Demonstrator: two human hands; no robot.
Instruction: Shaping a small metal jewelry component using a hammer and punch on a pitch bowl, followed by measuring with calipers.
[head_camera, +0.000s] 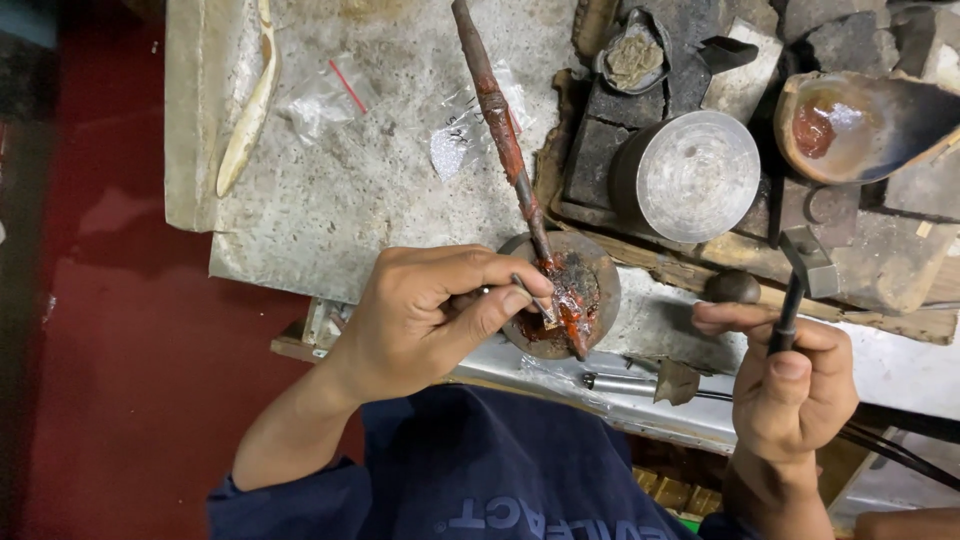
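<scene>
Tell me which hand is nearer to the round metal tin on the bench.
The right hand. It is below the round metal tin, holding a dark hammer. The left hand is farther, lower left, beside the round block.

Left grip (430, 320) over the near edge of the counter (330, 210), fingertips touching a thin tool (530, 295) at a round block (565, 295) just to its right. Long stick (505, 150) on that block, reaching away behind the left grip. Right grip (790, 385) further right, around a hammer handle (785, 320). Metal cylinder (690, 175) behind, between both grips; shallow bowl (860, 125) behind the right grip. Bone-shaped piece (250, 110) far behind and left of the left grip.
</scene>
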